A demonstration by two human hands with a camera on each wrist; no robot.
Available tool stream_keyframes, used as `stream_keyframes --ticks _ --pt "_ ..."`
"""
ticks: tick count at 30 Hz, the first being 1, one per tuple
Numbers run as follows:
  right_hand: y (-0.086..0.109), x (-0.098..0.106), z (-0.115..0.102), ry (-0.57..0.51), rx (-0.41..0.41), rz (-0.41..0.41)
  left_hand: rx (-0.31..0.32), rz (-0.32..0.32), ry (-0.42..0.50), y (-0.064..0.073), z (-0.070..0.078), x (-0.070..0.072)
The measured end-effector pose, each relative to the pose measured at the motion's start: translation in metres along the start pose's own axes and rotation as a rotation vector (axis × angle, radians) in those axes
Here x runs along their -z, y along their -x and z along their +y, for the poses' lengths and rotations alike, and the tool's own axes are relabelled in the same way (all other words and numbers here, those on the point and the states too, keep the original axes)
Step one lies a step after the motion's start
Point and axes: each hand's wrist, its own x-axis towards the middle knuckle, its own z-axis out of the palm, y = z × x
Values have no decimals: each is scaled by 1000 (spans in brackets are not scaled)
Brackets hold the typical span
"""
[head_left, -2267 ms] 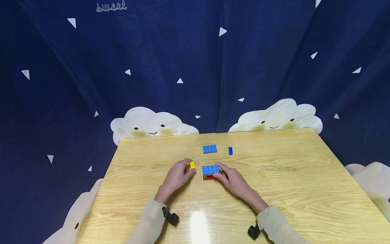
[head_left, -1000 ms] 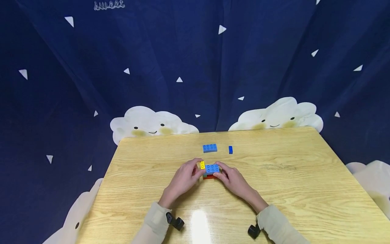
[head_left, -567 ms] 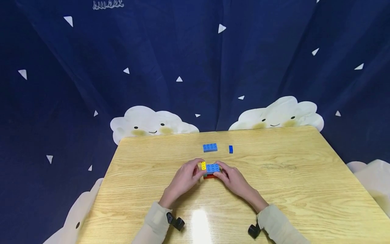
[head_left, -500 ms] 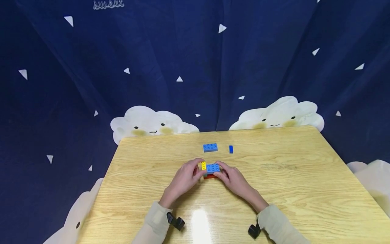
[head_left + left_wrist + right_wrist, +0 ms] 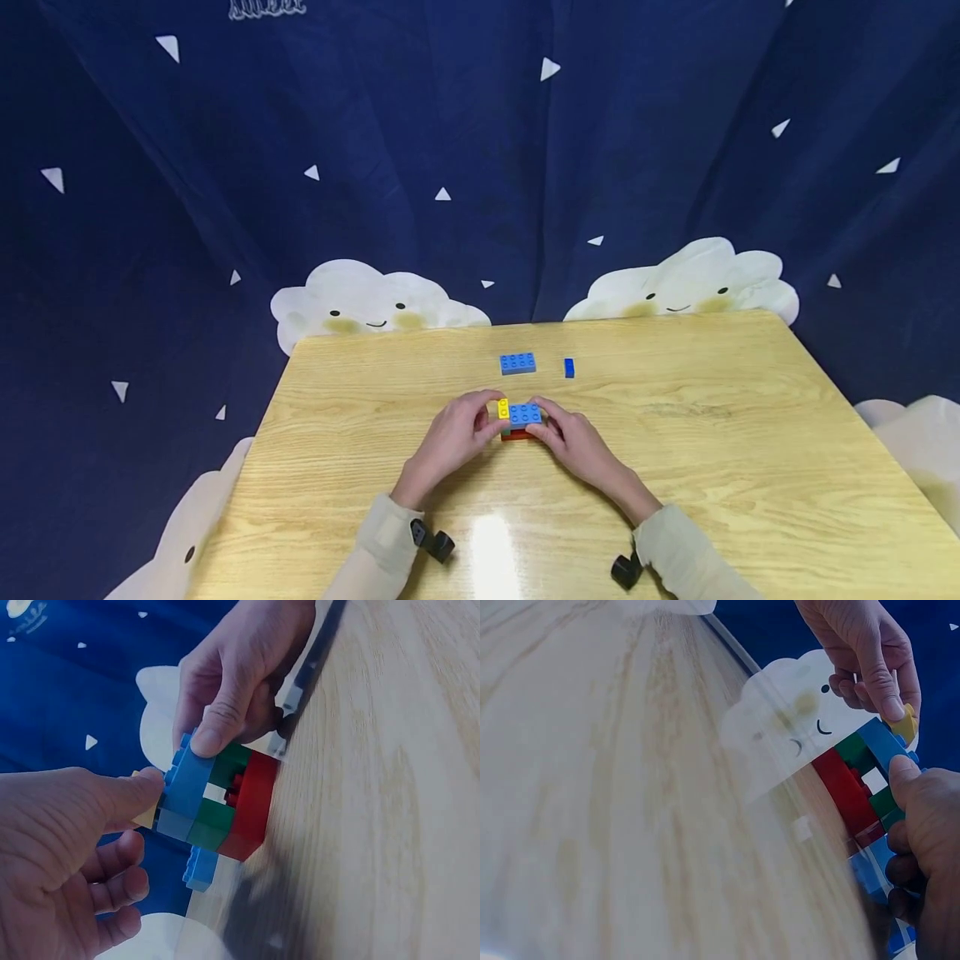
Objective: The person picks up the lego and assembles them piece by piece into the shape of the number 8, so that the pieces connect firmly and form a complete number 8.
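Note:
My left hand (image 5: 453, 435) pinches a small yellow toy brick (image 5: 503, 408) between thumb and forefinger, at the left end of the top of a brick stack. That stack has a long blue brick (image 5: 524, 415) on top, two green bricks (image 5: 215, 822) with a gap between them in the middle, and a red brick (image 5: 256, 804) at the base on the table. At the other end, my right hand (image 5: 576, 442) grips the blue brick, its thumb on the near side in the left wrist view. My left fingertips partly hide the yellow brick.
Behind the stack, another blue eight-stud brick (image 5: 517, 364) lies on the wooden table (image 5: 675, 467). A small dark blue brick (image 5: 569, 368) lies to its right. A navy curtain (image 5: 480, 125) with white clouds hangs behind the table's far edge.
My left hand has moved right with the yellow brick, from beside the stack onto its left end. Over the last half second it has barely moved. My right hand has kept its grip.

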Motion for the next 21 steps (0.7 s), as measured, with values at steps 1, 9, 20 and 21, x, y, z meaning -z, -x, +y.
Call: stream_keyframes --ticks 1,9,20,21 --pt "0 0 0 -2 -1 0 -1 0 3 0 -1 0" --pt "-1 1 -2 12 3 6 0 10 13 1 -4 -3" --pt "-1 -1 -1 12 9 9 13 24 23 4 -7 -8" --pt "-1 -1 -1 12 9 10 13 23 22 4 -7 -8"
